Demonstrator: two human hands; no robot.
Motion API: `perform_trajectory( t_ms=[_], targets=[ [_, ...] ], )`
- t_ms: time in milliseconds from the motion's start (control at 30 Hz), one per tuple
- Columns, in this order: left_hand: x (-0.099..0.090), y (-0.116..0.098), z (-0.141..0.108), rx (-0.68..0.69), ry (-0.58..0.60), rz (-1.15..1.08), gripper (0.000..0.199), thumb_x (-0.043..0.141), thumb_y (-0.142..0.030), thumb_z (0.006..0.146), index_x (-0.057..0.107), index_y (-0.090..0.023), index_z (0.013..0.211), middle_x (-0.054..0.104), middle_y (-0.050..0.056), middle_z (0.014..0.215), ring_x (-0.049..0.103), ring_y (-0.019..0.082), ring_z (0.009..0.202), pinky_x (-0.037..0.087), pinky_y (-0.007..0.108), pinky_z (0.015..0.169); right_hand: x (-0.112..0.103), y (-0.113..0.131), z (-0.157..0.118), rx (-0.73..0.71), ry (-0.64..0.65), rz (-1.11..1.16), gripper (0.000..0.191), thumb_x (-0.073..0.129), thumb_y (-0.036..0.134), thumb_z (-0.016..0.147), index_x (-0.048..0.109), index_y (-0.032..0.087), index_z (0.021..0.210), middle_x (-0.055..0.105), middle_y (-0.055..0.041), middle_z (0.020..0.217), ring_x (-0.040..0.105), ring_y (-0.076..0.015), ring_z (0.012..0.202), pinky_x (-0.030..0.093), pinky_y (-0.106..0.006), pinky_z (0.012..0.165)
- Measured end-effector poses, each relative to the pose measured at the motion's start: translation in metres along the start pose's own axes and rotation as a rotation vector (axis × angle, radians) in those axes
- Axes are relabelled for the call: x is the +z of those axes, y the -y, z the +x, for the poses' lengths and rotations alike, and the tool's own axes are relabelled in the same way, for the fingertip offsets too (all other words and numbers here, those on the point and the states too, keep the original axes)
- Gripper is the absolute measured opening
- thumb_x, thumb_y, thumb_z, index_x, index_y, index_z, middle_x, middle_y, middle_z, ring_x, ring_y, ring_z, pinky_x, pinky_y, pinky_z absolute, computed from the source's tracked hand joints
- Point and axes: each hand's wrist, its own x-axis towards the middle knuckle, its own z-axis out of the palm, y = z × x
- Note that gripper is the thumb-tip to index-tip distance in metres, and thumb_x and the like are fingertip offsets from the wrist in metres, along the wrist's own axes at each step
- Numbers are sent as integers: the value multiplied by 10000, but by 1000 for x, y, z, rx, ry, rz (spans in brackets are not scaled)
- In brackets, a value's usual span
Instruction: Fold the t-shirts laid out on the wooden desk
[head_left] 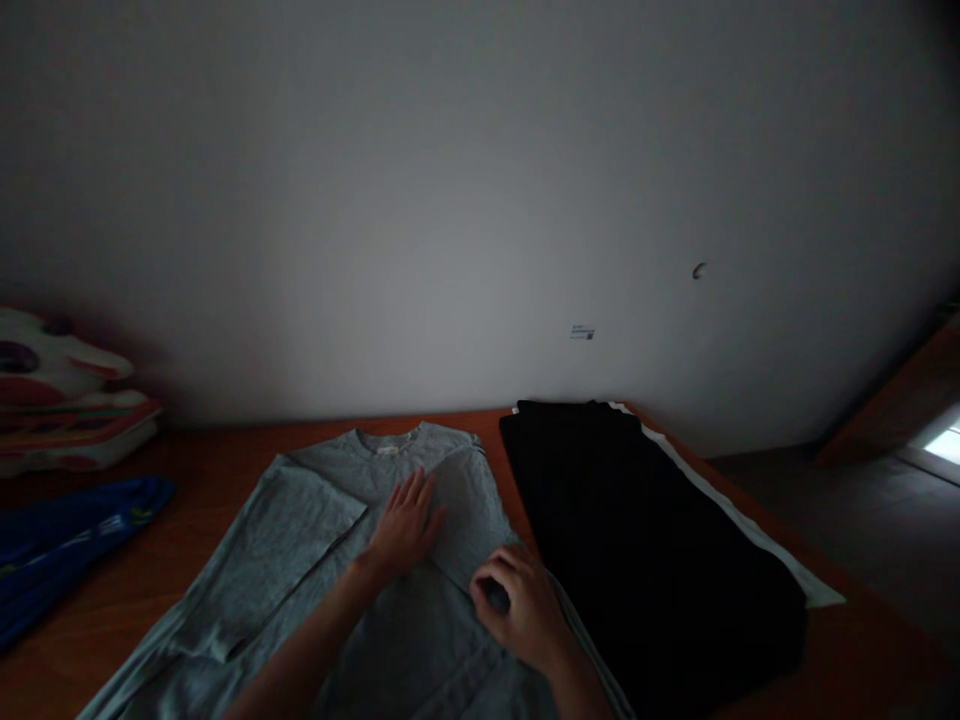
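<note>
A grey T-shirt [296, 530] lies spread on the wooden surface, its collar toward the wall and its sleeves turned inward over the body. My left hand [406, 524] rests flat on the upper chest, fingers stretched out and slightly apart. On the right side of the shirt, my right hand [521, 605] is curled, thumb and forefinger meeting in a pinch at the folded sleeve's lower edge. The cloth between those fingertips is hard to make out in the dim light.
Folded black cloth [637, 530] lies to the right, over a white cloth [750, 530]. At left are a blue garment [82, 530] and a red-and-white animal-shaped object [67, 395]. Behind the wooden surface [202, 480] stands a pale wall [420, 220] with a small label [582, 332].
</note>
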Motion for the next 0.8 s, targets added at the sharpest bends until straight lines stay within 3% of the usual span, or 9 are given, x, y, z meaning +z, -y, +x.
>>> perform_trajectory(
  t_ms=[133, 267, 400, 500, 567, 633, 733, 800],
  targets=[
    [-22, 5, -43, 86, 23, -36, 569, 396, -475, 1004, 439, -189, 1494, 451, 133, 1574, 439, 256, 1440, 401, 451, 1175, 0, -1, 0, -2, 11, 4, 78, 625, 205, 879, 674, 250, 919, 687, -1, 894, 650, -174, 902, 488, -278, 821],
    [-20, 11, -82, 21, 4, 51, 644, 447, -525, 971, 396, -210, 1531, 429, 143, 1580, 394, 315, 1464, 381, 539, 1175, 1, -1, -2, 5, 11, -3, 65, 615, 210, 897, 665, 245, 875, 684, -7, 891, 654, -177, 891, 488, -286, 815],
    [-11, 18, -99, 5, -19, 77, 701, 449, -522, 970, 256, -250, 1587, 376, 122, 1607, 345, 316, 1487, 364, 557, 1182, 9, -2, -1, 49, -23, -57, 181, 552, 253, 955, 644, 244, 799, 674, -13, 810, 659, -177, 799, 490, -287, 750],
    [-11, 18, -99, 5, -18, 59, 697, 442, -509, 978, 226, -264, 1593, 377, 116, 1607, 331, 307, 1493, 355, 554, 1189, 20, 3, 15, 110, -41, -145, 235, 501, 225, 969, 653, 244, 791, 674, -23, 757, 660, -187, 736, 496, -296, 707],
    [-14, 17, -97, 1, -9, 40, 684, 437, -503, 983, 237, -260, 1590, 374, 117, 1607, 330, 307, 1492, 354, 559, 1190, 29, 10, 34, 78, -53, -177, 226, 473, 175, 960, 690, 237, 951, 716, -53, 895, 685, -206, 855, 521, -320, 797],
    [-18, 15, -95, -8, 8, 17, 670, 429, -506, 986, 271, -244, 1581, 376, 122, 1605, 333, 316, 1489, 358, 573, 1186, 40, 19, 58, -10, -51, -186, 319, 452, 150, 960, 656, 215, 1196, 704, -101, 1163, 656, -230, 1100, 512, -366, 952],
    [-25, 14, -92, -33, 25, -70, 625, 429, -519, 979, 385, -236, 1535, 436, 104, 1579, 383, 296, 1468, 376, 547, 1192, 56, 28, 90, -111, 19, -237, 442, 462, 174, 973, 540, 191, 1408, 505, -142, 1509, 447, -267, 1412, 374, -466, 1151],
    [-28, 15, -90, -69, 9, -144, 552, 409, -499, 988, 458, -266, 1486, 507, 78, 1537, 460, 244, 1426, 432, 463, 1176, 66, 27, 104, -75, 83, -298, 485, 473, 232, 994, 482, 185, 1476, 371, -157, 1606, 313, -302, 1496, 259, -531, 1203]
  ],
)
